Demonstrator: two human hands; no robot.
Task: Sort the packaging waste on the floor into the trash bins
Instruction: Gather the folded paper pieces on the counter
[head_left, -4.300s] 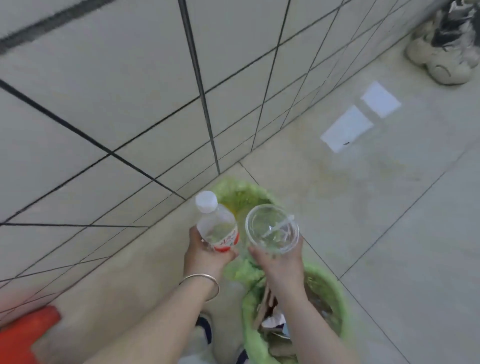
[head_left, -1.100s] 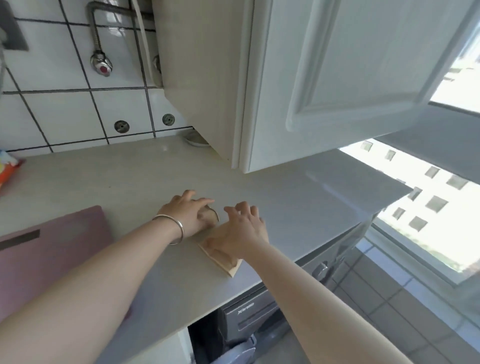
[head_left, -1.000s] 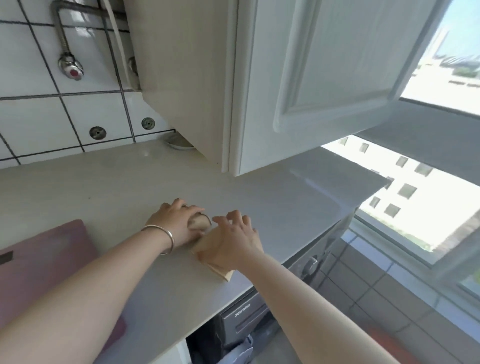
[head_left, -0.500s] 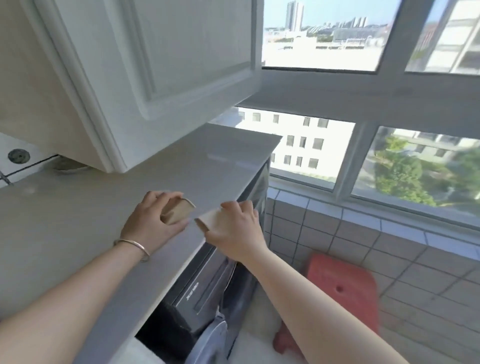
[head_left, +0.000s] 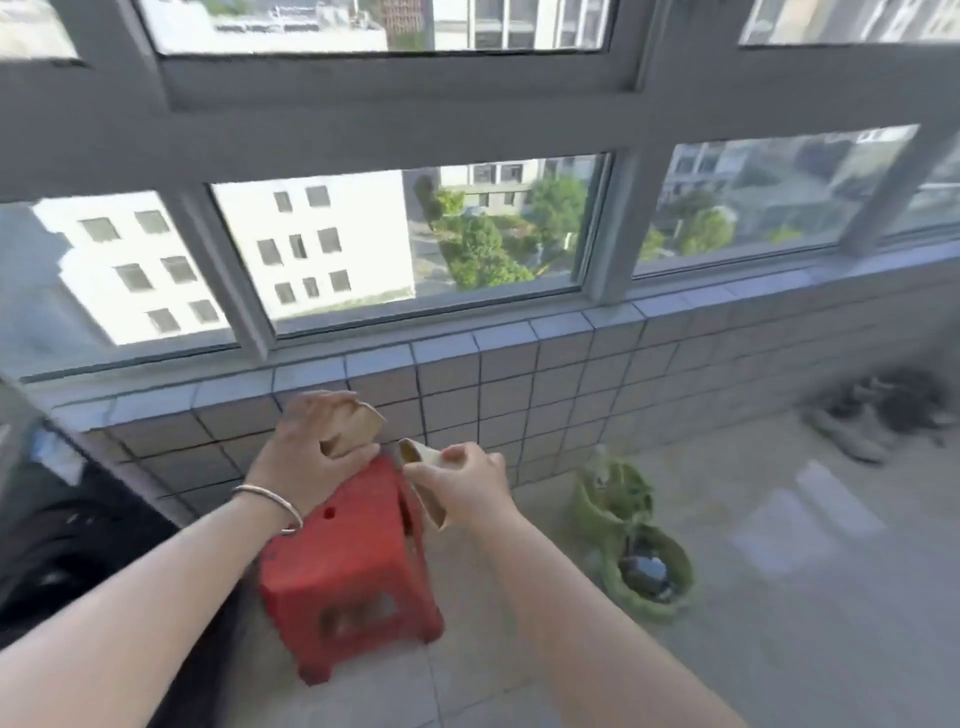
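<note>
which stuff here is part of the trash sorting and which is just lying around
Part of the job:
- brown cardboard piece in the left hand
- cardboard piece in the right hand
- two green-lined bins on the floor

Just lying about:
- red stool
- shoes by the wall
- dark appliance at left

red plastic stool (head_left: 348, 561), tiled low wall (head_left: 571, 384), windows (head_left: 332, 244), shoes (head_left: 878, 415)

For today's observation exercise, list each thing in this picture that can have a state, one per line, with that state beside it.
left hand: closed around a cardboard tube, held in the air
right hand: closed around a second cardboard tube, open end facing up
red stool: upright on the floor, nothing on its seat
near green-lined bin: open, partly filled
far green-lined bin: open, contents unclear
windows: shut
</note>
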